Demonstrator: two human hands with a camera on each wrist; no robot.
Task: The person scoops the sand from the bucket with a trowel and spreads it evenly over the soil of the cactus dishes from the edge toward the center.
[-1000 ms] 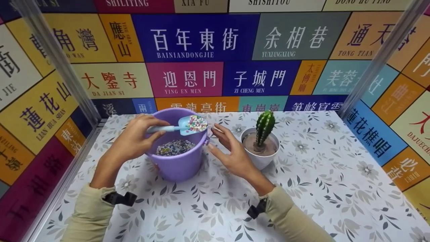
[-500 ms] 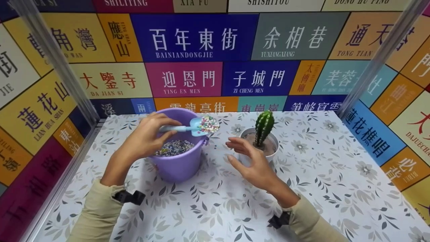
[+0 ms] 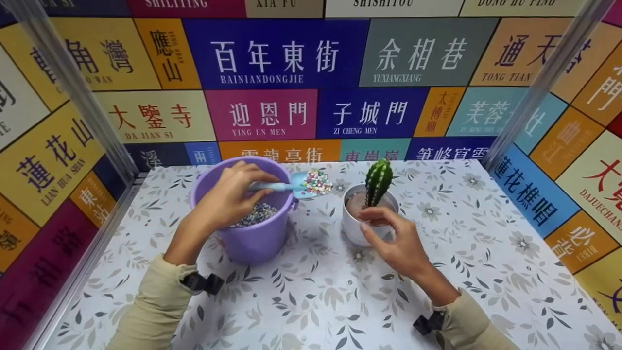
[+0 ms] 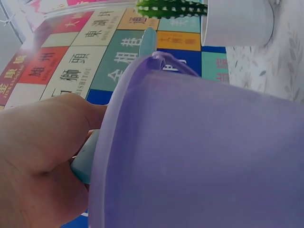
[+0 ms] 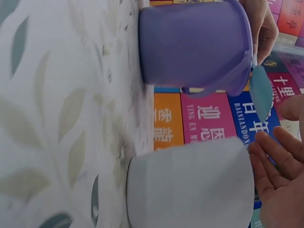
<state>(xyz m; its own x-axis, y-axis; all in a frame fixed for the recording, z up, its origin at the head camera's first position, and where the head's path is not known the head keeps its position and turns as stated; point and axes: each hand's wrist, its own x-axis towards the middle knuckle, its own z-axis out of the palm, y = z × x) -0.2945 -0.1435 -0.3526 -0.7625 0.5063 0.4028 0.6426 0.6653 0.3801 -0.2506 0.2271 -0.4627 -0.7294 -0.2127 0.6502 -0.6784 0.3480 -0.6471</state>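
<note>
My left hand (image 3: pixel 233 192) grips the handle of a small light-blue shovel (image 3: pixel 297 181) above the purple bucket (image 3: pixel 255 240). Multicoloured pebbles (image 3: pixel 319 183) fill the blade, which reaches out past the bucket's right rim. More small pebbles (image 3: pixel 255 215) lie inside the bucket, partly hidden by the left hand. A green cactus (image 3: pixel 379 181) stands in brown soil in a white pot (image 3: pixel 355 228) to the right. At the front of that pot is my right hand (image 3: pixel 401 242), fingers relaxed near its rim; the right wrist view shows its fingers (image 5: pixel 278 164) holding nothing.
A white tabletop with a leaf pattern (image 3: pixel 311 301) carries the bucket and pot. Panels covered in colourful street-name signs (image 3: pixel 277 53) rise behind and at both sides. Clear corner strips (image 3: pixel 539 87) join the panels.
My left hand has carried the loaded shovel rightward, from inside the bucket's opening to beyond its rim. My right hand has moved from beside the bucket to the front of the cactus pot.
</note>
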